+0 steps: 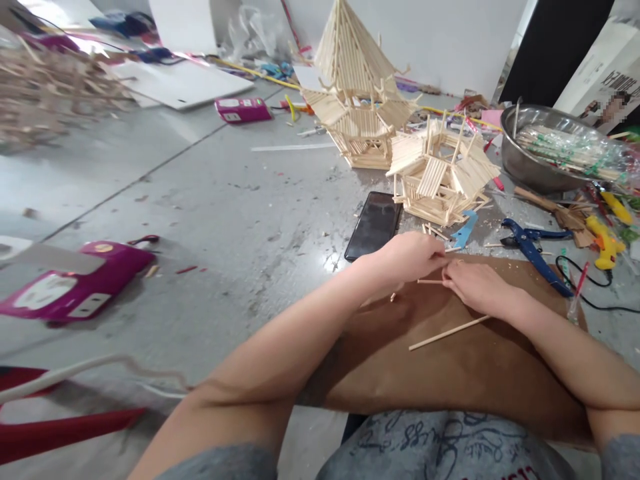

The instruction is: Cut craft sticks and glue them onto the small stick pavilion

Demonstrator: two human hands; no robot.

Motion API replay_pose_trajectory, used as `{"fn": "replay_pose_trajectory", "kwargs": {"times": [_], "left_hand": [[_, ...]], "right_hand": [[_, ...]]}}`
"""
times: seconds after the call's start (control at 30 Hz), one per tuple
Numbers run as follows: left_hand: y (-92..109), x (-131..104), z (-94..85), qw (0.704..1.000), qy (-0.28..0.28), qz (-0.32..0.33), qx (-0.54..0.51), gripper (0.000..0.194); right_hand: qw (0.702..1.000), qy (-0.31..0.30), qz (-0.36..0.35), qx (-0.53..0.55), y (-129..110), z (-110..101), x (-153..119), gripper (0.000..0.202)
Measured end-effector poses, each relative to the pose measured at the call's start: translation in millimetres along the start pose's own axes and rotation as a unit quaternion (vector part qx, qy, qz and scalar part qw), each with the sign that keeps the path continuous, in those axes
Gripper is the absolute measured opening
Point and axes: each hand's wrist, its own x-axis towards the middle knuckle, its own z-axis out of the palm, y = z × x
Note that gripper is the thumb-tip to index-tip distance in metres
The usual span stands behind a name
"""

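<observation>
Over the brown board (pixel 450 380), my two hands meet with fingertips close together. My left hand (pixel 413 257) is closed in a pinch, and a short piece of thin wooden stick (pixel 453 249) shows at its fingertips. My right hand (pixel 475 285) is closed too, its fingers on another thin wooden stick (pixel 429 281) that points left. Fingers partly hide both pieces. A longer loose stick (pixel 447 333) lies on the board below my right hand. Just beyond my hands stands a small roofed stick model (pixel 443 173), with a blue strip (pixel 465 230) beside it.
A taller stick pagoda (pixel 357 113) stands behind. A black phone (pixel 373 225) lies left of my hands. To the right are blue cutters (pixel 533 250), a yellow glue gun (pixel 603 243) and a metal bowl (pixel 530 163) of bagged sticks. Purple power strips (pixel 107 280) lie left.
</observation>
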Motion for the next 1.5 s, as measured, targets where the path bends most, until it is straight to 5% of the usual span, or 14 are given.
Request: {"fn": "replay_pose_trajectory", "kwargs": {"times": [0.13,0.37,0.5,0.63,0.8,1.03,1.23,1.5], "left_hand": [[2.6,-0.9,-4.3,0.998,-0.031,0.028,-0.039,0.027],[-0.6,-0.3,-5.6,0.987,-0.026,0.004,-0.162,0.019],[-5.6,3.2,-1.8,0.956,0.070,-0.066,-0.277,0.023],[-10.6,14.6,6.1,0.867,0.211,-0.157,-0.423,0.027],[-15.0,32.8,13.6,0.778,0.277,-0.167,-0.538,0.022],[-22.7,41.9,14.4,0.648,0.192,-0.163,-0.719,0.019],[-23.2,45.7,8.4,0.633,0.181,-0.155,-0.736,0.012],[-19.9,46.1,8.5,0.590,0.178,-0.146,-0.774,0.013]], "right_hand": [[0.997,0.035,0.053,0.031,15.5,-8.2,-6.2,0.022],[0.972,0.183,0.016,0.148,32.5,-15.3,-8.9,0.018],[0.916,0.309,0.037,0.253,41.7,-14.8,3.0,0.016],[0.852,0.366,0.065,0.369,46.1,-6.5,15.1,0.037],[0.901,0.287,0.015,0.326,43.2,4.0,15.7,0.022],[0.903,0.310,0.034,0.295,45.2,0.2,16.2,0.020],[0.902,0.365,0.039,0.227,47.7,-12.9,17.3,0.022],[0.918,0.395,0.038,0.006,49.5,-28.8,22.7,0.033]]}}
